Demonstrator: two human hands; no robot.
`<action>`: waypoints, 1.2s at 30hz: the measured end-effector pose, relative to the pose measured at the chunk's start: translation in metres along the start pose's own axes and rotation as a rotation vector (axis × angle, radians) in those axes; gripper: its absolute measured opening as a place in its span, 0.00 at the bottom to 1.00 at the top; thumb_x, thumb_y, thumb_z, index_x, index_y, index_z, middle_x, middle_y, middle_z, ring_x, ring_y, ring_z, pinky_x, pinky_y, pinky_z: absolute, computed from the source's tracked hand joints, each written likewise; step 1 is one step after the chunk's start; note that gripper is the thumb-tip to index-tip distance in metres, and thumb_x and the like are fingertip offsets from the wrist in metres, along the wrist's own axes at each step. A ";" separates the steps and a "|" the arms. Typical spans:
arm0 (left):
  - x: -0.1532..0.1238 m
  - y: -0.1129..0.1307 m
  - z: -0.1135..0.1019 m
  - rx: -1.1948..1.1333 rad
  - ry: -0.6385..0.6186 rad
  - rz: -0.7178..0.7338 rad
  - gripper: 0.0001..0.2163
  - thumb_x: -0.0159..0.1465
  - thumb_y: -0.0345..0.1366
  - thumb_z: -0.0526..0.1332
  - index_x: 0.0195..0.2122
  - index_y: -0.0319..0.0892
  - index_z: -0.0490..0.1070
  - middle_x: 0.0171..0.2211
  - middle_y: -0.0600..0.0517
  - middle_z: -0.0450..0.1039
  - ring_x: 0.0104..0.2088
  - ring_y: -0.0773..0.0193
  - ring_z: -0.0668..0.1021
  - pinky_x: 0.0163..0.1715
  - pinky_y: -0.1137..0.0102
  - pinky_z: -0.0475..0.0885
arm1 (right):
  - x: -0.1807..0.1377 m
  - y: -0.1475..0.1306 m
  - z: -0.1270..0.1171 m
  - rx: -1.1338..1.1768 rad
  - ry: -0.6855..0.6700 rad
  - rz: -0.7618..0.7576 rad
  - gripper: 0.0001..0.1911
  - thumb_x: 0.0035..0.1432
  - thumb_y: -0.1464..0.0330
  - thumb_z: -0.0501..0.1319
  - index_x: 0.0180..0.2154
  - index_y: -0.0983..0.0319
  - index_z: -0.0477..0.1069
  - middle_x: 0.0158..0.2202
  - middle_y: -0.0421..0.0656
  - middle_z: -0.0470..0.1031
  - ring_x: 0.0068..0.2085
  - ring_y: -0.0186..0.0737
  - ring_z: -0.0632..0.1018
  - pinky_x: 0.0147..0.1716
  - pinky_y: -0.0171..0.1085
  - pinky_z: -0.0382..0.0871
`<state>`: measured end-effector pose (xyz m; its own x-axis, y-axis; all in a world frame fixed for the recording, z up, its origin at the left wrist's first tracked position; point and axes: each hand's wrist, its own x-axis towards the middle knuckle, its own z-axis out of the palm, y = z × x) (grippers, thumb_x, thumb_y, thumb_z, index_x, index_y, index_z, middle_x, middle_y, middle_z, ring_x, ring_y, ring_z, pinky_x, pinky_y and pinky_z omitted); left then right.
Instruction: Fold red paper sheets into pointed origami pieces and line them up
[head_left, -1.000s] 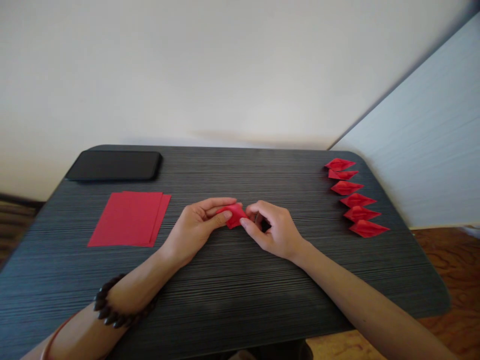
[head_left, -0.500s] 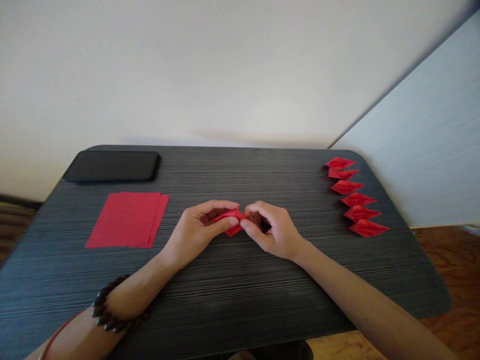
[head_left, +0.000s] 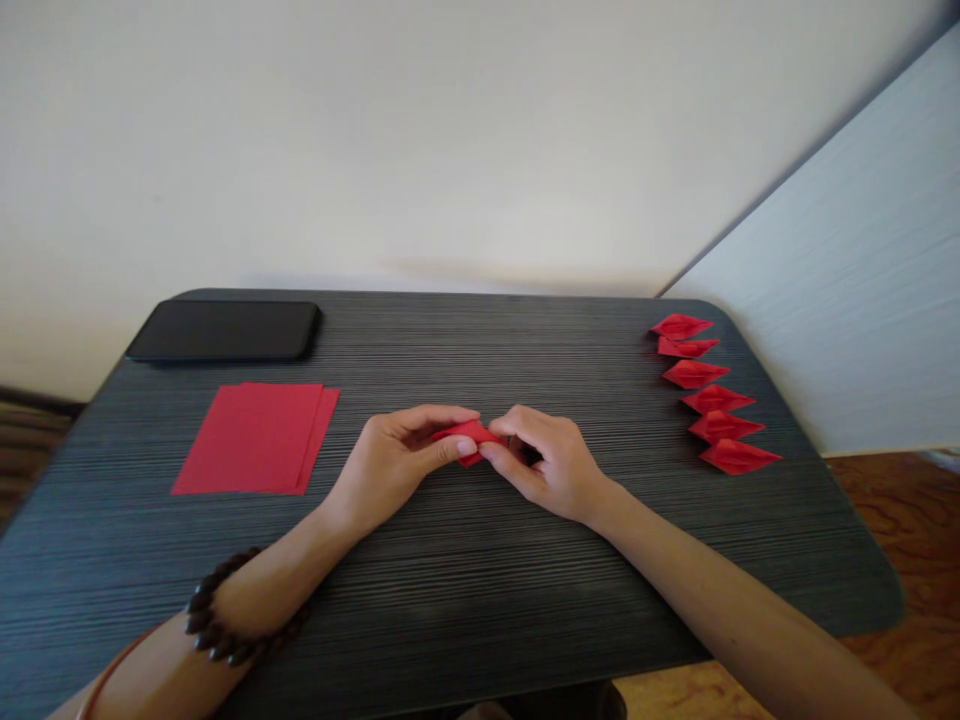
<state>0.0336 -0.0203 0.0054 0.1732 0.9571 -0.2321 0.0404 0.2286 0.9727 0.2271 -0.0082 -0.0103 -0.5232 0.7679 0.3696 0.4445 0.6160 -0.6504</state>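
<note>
A small folded piece of red paper (head_left: 472,432) is held between both hands, just above the middle of the dark table (head_left: 465,590). My left hand (head_left: 401,452) grips its left side, thumb in front and fingers behind. On the right, my right hand (head_left: 546,458) pinches the paper's pointed right end between thumb and curled fingers. Parts of the paper are hidden by the fingers, and its full shape cannot be made out.
Square red sheets (head_left: 251,440) lie in a loose stack at the left. Behind them rests a black phone (head_left: 225,331). Several folded red paper pieces (head_left: 696,375) with pointed ends form a column on the right. A pale wall (head_left: 450,140) rises behind the table.
The folded paper has tilted and flattened slightly in the fingers, and its right tip now shows between the right thumb and fingers. Both hands stay almost in place.
</note>
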 end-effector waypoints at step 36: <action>-0.005 0.003 0.005 0.004 0.072 0.094 0.05 0.54 0.34 0.68 0.31 0.40 0.76 0.32 0.53 0.80 0.33 0.65 0.80 0.36 0.72 0.77 | 0.003 -0.002 -0.005 0.140 0.021 -0.018 0.05 0.61 0.69 0.56 0.34 0.62 0.70 0.29 0.40 0.71 0.29 0.31 0.72 0.29 0.32 0.65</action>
<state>0.0382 -0.0251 0.0091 0.1052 0.9846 -0.1396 0.0310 0.1370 0.9901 0.2284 -0.0066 -0.0047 -0.5138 0.7615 0.3950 0.3286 0.6001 -0.7293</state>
